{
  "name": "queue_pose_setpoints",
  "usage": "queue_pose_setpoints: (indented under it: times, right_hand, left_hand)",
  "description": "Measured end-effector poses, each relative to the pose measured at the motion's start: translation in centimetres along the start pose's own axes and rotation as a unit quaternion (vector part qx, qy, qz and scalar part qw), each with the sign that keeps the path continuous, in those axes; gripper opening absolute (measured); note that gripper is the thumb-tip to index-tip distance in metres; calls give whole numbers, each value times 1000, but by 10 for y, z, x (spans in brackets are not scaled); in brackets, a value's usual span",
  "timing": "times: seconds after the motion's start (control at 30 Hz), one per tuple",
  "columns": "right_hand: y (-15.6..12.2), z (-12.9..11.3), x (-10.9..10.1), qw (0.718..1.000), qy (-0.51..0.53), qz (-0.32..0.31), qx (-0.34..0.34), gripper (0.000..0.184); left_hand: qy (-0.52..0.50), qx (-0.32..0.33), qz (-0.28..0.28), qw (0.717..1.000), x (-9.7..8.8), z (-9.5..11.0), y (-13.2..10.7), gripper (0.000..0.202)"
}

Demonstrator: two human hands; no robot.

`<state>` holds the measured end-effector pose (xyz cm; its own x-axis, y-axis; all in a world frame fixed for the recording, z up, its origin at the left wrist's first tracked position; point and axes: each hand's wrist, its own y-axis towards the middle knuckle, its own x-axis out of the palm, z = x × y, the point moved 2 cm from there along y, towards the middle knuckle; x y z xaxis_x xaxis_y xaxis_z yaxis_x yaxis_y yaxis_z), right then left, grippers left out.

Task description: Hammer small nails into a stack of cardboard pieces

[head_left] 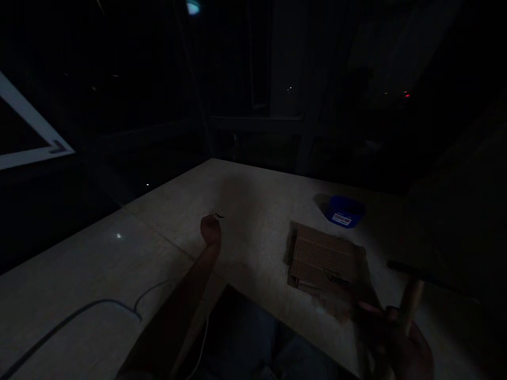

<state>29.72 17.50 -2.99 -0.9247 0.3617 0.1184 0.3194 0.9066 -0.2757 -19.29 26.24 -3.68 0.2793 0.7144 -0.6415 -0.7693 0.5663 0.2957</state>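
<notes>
My right hand [414, 348] is at the lower right, its fingers wrapped round the wooden handle of a hammer [412, 301]. The hammer's long dark head points up and away from me, partly lost in shadow. Out over the light surface, my left hand [210, 230] is closed, and some small dark thin pieces [219, 216] stick out of its fingertips. Too dim to name, they may be one or several. Between the hands, a flat piece of brown cardboard [328, 253] lies with small dark thin bits [335, 277] on its near part.
A blue plastic tub [345, 212] with a white label stands behind the cardboard. A cable [91, 303] curls over the left of the pale tabletop [166, 211]. My legs [245, 338] are at the near edge. The surroundings are very dark.
</notes>
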Motion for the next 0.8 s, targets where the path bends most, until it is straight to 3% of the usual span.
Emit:
queue_pose_setpoints:
  times: [0.07, 0.17, 0.37, 0.5, 0.63, 0.8]
  right_hand:
    - [-2, -3, 0, 1000, -4, 3, -4, 41]
    - [-2, -7, 1, 999, -33, 5, -26, 39]
    - [-1, -9, 5, 998, -60, -3, -23, 42]
    - [2, -6, 3, 997, -77, -8, -16, 41]
    - [8, 0, -1, 997, -74, -20, -7, 42]
    - [12, 4, -3, 998, -60, -17, -8, 43]
  left_hand:
    - [30, 8, -22, 999, -2, -9, 22, 44]
    - [75, 46, -81, 993, -4, -15, 38, 38]
    - [148, 114, -158, 970, -1, -19, 49, 25]
    - [182, 157, -183, 953, 0, -19, 55, 24]
    - [260, 234, -209, 913, 3, -17, 63, 29]
    - [279, 259, -227, 896, 6, -16, 69, 27]
